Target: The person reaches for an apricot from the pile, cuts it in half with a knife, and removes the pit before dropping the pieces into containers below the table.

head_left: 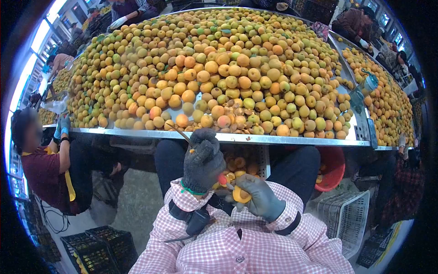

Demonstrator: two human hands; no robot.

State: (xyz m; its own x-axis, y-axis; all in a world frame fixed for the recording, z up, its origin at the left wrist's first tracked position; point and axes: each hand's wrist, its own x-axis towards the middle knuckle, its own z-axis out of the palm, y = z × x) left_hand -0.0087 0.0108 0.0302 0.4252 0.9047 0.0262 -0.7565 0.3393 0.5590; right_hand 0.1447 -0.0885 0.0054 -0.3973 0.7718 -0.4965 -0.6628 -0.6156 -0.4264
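My left hand, in a dark knit glove with a green cuff edge, is closed in a fist. A thin brown stick-like tool sticks out at its top, and a red piece with a short grey tip shows at its lower side. My right hand, in a grey rubber glove, pinches a cut apricot, its orange flesh turned towards the grey tip. Beneath both hands, between my knees, lie more cut apricots, partly hidden by the gloves.
A metal-edged table heaped with whole apricots stands in front, with brown scraps near its edge. A red tub, a white crate and black crates surround me. Another person sits at left; a bottle stands at right.
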